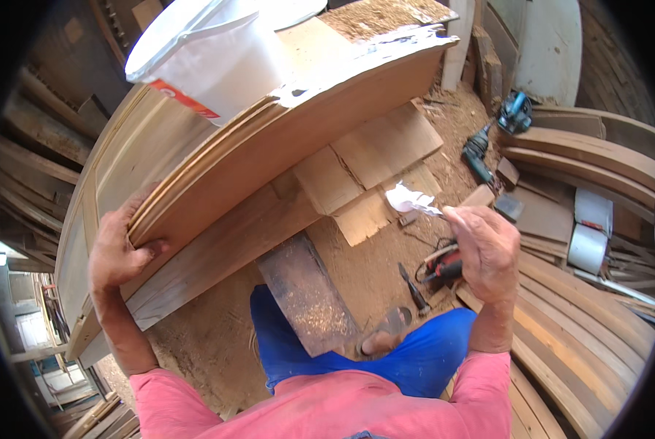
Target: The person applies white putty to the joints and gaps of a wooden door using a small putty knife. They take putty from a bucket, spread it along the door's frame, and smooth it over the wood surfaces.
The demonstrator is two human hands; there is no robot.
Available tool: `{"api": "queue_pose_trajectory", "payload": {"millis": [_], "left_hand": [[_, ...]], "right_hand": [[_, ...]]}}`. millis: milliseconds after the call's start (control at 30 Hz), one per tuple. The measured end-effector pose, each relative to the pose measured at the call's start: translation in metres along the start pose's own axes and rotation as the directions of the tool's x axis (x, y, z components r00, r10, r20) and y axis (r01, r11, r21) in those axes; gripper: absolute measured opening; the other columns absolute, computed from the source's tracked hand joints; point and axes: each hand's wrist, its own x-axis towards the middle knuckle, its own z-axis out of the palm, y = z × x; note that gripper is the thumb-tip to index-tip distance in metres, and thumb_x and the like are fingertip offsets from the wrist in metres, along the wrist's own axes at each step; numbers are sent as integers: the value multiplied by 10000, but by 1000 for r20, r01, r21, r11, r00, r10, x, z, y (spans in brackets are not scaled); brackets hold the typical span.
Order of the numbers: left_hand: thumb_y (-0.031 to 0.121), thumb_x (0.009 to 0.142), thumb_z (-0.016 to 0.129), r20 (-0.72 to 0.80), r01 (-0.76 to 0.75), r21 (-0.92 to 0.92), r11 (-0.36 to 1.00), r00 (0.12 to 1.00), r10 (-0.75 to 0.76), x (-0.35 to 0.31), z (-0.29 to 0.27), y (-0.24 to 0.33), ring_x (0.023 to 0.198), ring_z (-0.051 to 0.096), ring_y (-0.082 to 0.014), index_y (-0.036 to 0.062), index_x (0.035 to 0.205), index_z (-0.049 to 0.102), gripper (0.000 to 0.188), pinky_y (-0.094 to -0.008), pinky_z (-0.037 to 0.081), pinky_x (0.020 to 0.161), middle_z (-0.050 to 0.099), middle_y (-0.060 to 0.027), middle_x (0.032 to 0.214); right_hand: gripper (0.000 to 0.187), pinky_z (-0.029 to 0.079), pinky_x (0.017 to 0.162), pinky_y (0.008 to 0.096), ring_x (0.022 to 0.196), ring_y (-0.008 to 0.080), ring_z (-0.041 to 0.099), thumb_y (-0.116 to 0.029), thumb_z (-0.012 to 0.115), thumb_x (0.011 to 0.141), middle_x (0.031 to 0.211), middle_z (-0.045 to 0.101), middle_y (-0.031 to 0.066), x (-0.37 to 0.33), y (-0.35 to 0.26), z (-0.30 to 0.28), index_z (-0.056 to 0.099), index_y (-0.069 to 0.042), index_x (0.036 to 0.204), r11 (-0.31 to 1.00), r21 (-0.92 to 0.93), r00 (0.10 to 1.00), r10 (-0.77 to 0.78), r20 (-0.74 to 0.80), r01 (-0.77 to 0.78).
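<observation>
My left hand is closed around the near left edge of a long curved wooden panel, its thumb below and its fingers over the top. In my right hand a thin stick-like tool is pinched; thick white paste clings to its far end, hiding what kind of tip it has. The paste hangs in the air, apart from the panel. White paste also lies smeared along the panel's far right edge. On top of the panel stands a white bucket with a red label.
Below lie wooden boards on the dusty floor, and a dark plank with sawdust beside my legs. At the right are a green drill, a blue power tool, a red tool, a hammer and stacked timber.
</observation>
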Motion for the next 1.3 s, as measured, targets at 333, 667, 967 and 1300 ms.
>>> {"api": "queue_pose_trajectory", "payload": {"millis": [333, 667, 967, 1300], "left_hand": [[179, 605, 830, -148, 25, 154, 988, 989, -2, -11, 8, 2, 1208, 534, -331, -54, 1335, 502, 833, -365, 364, 1060, 592, -232, 1246], [152, 587, 820, -214, -139, 196, 971, 960, 181, -16, 10, -18, 1287, 501, -330, -109, 1319, 489, 845, -361, 342, 1091, 559, -261, 1322], [141, 597, 801, -264, -186, 287, 940, 927, 265, -17, 12, -28, 1230, 541, -368, -111, 1301, 502, 805, -375, 378, 1061, 592, -274, 1257], [103, 545, 780, -289, -299, 285, 911, 879, 379, -16, 17, -26, 1202, 543, -383, 35, 1348, 515, 848, -398, 398, 1026, 601, -219, 1253]], "right_hand": [[213, 541, 654, 334, 754, 268, 696, 46, 622, 832, 894, 708, 168, -10, -3, 17, 692, 35, 1033, 958, -89, 957, -279, -79, 272], [155, 516, 635, 381, 735, 281, 665, -70, 594, 895, 870, 681, 130, -12, 4, 5, 708, -34, 993, 914, -335, 939, -297, -175, 227], [203, 528, 703, 356, 761, 275, 673, 13, 590, 850, 858, 681, 164, -29, -21, 10, 695, 12, 1023, 975, -86, 971, -214, -108, 205], [246, 516, 820, 339, 905, 272, 700, -75, 632, 860, 989, 710, 187, -19, -9, 14, 680, 26, 1079, 987, -87, 981, 122, -149, -136]]}}
